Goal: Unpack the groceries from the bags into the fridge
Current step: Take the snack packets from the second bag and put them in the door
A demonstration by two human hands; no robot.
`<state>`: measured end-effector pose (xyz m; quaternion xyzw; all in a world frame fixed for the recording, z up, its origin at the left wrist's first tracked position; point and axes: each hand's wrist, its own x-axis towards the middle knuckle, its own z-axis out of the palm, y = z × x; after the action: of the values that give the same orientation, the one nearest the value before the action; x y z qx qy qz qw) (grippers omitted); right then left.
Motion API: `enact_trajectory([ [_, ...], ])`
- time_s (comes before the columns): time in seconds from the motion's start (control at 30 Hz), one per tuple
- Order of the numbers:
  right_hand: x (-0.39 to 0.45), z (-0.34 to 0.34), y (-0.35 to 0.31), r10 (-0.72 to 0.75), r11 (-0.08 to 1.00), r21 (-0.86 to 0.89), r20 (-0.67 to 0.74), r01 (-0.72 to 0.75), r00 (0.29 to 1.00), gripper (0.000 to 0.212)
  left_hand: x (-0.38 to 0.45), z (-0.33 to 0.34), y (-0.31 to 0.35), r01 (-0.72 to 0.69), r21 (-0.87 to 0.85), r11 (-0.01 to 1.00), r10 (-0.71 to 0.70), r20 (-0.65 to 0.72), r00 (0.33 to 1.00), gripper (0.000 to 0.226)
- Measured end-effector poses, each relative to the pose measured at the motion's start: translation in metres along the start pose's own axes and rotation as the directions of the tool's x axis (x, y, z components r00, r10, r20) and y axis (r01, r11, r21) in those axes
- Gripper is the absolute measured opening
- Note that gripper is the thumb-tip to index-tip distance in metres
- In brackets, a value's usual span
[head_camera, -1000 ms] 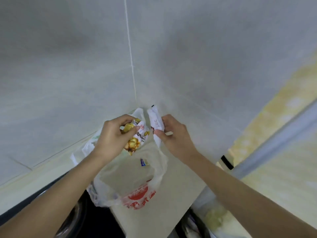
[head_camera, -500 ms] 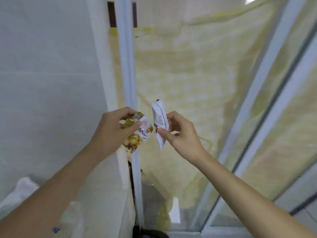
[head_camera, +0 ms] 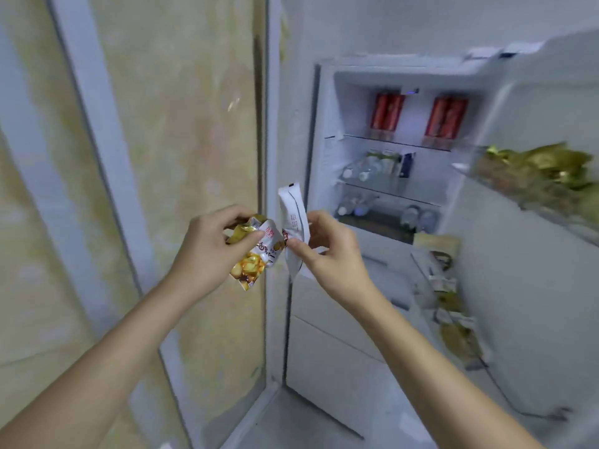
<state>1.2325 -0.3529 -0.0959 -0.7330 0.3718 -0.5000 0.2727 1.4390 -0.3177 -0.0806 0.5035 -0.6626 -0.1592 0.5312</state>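
Head view: left hand [head_camera: 207,251] is gripping a yellow snack packet [head_camera: 254,259], right hand [head_camera: 327,251] is pinching a white packet [head_camera: 293,218] between thumb and fingers — both are being held at chest height, just left of the open fridge [head_camera: 324,131]. Step in hand looks like the carry-to-fridge leg. Shelves are already holding red cartons [head_camera: 387,113] and bottles [head_camera: 366,168]; door bin [head_camera: 534,176] is holding gold packets. Next move is probably calling for a reach right and forward to a free spot — the door bin looks likeliest, same kind of packets.
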Motion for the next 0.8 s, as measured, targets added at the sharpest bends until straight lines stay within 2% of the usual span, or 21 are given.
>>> enact_trajectory([
  [0.17,-0.026,-0.107,0.035,0.082,0.969,-0.202,-0.293,-0.145,0.953,0.015,0.052,0.122,0.023,-0.1,-0.141,0.985,0.131,0.232,0.964,0.014],
  [0.3,-0.06,-0.166,0.051,0.179,0.905,-0.254,-0.503,-0.342,0.845,0.015,0.064,0.209,0.055,-0.206,-0.258,0.944,0.291,0.354,0.889,0.019],
  [0.4,-0.079,-0.194,0.061,0.232,0.788,-0.343,-0.603,-0.511,0.763,0.015,0.066,0.269,0.071,-0.241,-0.332,0.912,0.37,0.411,0.833,0.011],
  [0.57,-0.096,-0.213,0.076,0.315,0.613,-0.41,-0.657,-0.676,0.685,0.014,0.059,0.35,0.069,-0.145,-0.381,0.913,0.34,0.515,0.787,0.024],
  [0.7,-0.098,-0.22,0.097,0.385,0.556,-0.389,-0.662,-0.734,0.643,0.011,0.053,0.392,0.047,-0.046,-0.303,0.952,0.229,0.605,0.763,0.017],
  [0.8,-0.095,-0.221,0.12,0.414,0.521,-0.417,-0.639,-0.745,0.648,0.011,0.055,0.407,0.024,-0.142,-0.224,0.964,0.256,0.652,0.714,0.021],
])
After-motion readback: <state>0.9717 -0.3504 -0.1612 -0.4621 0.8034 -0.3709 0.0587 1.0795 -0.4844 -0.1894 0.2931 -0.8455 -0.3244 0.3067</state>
